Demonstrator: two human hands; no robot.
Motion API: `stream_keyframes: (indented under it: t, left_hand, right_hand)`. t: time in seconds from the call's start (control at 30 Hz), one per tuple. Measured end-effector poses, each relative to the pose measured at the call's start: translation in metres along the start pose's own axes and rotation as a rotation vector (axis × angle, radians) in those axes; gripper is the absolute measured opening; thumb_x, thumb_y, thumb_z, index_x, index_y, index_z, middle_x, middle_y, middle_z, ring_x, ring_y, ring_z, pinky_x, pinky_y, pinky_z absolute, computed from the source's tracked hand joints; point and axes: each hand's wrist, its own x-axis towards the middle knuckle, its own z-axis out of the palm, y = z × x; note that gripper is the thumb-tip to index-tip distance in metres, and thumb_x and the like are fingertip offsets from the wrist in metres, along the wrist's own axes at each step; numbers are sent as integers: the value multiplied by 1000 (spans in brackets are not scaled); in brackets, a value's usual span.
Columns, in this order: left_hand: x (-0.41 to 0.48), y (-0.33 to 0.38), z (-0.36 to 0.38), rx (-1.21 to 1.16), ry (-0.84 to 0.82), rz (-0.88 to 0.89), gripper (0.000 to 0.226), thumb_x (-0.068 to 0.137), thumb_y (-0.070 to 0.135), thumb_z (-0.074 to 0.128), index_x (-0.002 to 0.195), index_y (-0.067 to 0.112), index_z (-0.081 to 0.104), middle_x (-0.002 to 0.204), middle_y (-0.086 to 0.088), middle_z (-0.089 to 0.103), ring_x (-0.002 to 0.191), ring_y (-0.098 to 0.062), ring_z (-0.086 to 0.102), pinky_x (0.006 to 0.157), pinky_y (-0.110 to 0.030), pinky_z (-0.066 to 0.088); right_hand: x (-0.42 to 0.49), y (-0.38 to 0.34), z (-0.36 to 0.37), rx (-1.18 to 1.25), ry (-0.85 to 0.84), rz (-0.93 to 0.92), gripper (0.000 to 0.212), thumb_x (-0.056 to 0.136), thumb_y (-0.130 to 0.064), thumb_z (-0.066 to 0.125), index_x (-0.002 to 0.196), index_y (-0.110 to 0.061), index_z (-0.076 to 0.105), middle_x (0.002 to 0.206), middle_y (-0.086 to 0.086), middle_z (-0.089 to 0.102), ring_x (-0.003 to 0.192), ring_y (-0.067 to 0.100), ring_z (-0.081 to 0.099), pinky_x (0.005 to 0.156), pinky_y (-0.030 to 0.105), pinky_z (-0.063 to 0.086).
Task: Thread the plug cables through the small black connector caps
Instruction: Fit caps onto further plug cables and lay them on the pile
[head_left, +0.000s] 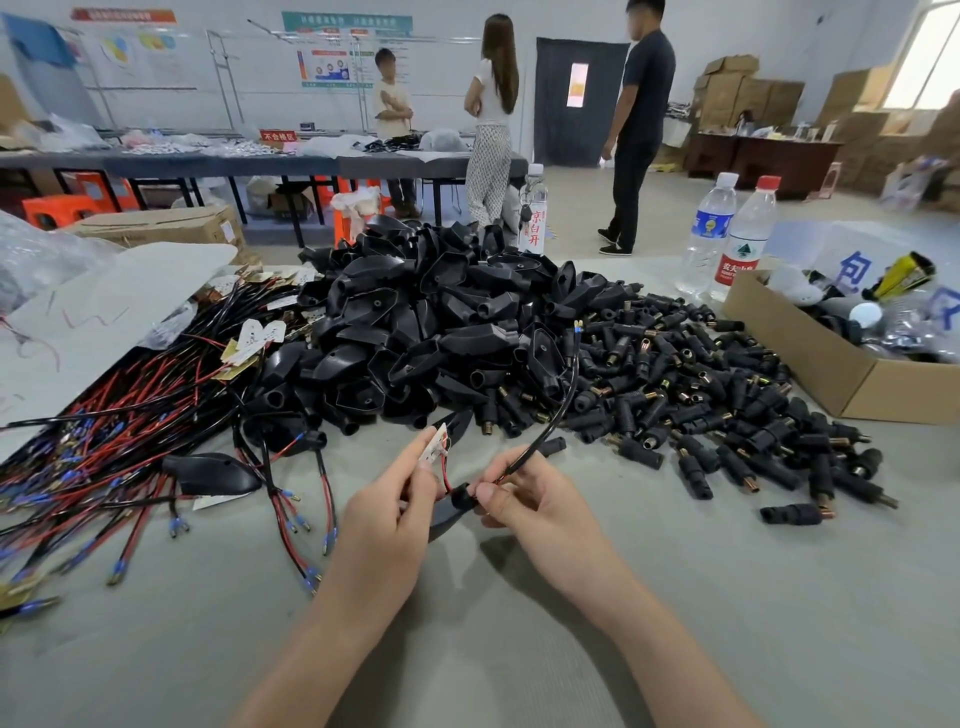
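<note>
**Mid-thread: cable partway through one cap, near the middle of the table**

- Left hand (395, 514): fingers curled, pinching a small white plug piece (434, 448) by its edge. Thin red wires run down from it into the neck of a black cap (457, 498).
- Right hand (535, 506): thumb and forefinger pinch the black cable (563, 402) just where it leaves the cap's neck. The free length arcs up over the piles, its bare tips in the air.
- The cap hangs between the two hands, just above the table (519, 649). Who bears its weight, cannot tell.
- Stock: big heap of caps (441, 322) at the middle toward the far edge, small black connectors (717, 400) spread to the right, red and black wires (104, 457) along the left edge, cardboard box (810, 374) at the right edge.

Judgement: one cable is being threaded, not yet seated. The next move likely calls for the left hand to hold the plug piece steady while the right draws the cable on through the neck, until the piece meets the cap's open side. Watch the red wires for kinks at the neck.
</note>
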Motion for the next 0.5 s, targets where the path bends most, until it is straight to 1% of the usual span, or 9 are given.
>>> stream_keyframes:
  t: [0.1,0.17,0.2,0.27,0.33,0.37,0.4,0.47,0.5]
  left_hand:
    - [-3,3,2,30,-14,44,36,104,18,41,129,30,64,56,12,52,45,-8,40,44,-15,28]
    - [-4,3,4,27,-2,45,30,104,21,40,118,28,67,62,11,58,53,-11,49,50,-19,37]
    - [-4,2,5,13,3,37,28,104,24,39,110,28,67,64,7,59,55,-12,51,53,-22,39]
    - [-3,3,4,-23,13,28,29,104,28,38,92,32,64,64,4,60,57,-14,53,56,-27,41]
    - [-3,5,3,-30,12,27,32,103,27,38,84,35,62,67,9,62,59,-13,56,54,-24,41]
    - [-4,5,3,-25,4,32,33,104,26,38,85,38,62,69,13,64,62,-9,58,54,-18,40]
    - [-4,5,4,-17,-5,35,32,104,25,39,87,39,62,70,15,65,64,-6,60,55,-13,40]
    - [-5,4,6,-5,-34,30,30,104,25,39,90,38,62,71,13,65,63,-6,60,56,-11,40]
    - [-6,3,7,-5,-45,31,29,104,24,39,92,37,62,71,13,65,63,-6,60,57,-10,40]
  right_hand:
    - [0,4,6,42,131,72,18,97,-16,61,106,-31,61,84,-9,65,76,6,62,80,29,53]
    - [1,6,10,47,294,160,13,97,-26,59,108,-32,56,84,-5,66,69,5,65,75,28,55]
    - [1,6,10,13,371,198,10,96,-33,59,106,-30,55,81,-5,67,65,5,65,68,26,55]
    - [-2,5,6,-94,499,243,23,92,-47,60,99,-27,53,66,-8,66,56,6,63,53,22,49]
    - [-7,3,1,-264,592,256,35,86,-59,58,96,-28,46,67,-10,65,60,10,63,53,27,43]
    - [-9,3,-1,-339,639,232,39,84,-61,57,99,-28,44,77,-10,64,67,11,62,57,29,41]
    - [-10,3,-2,-388,688,194,43,83,-59,59,107,-27,43,95,-10,61,76,11,59,62,31,39]
    - [-8,3,-4,-425,772,125,67,85,-46,66,138,-22,34,134,1,43,97,12,51,80,30,38]
    - [-6,2,-5,-436,810,102,79,87,-39,69,149,-17,25,146,7,30,112,14,44,90,29,36]
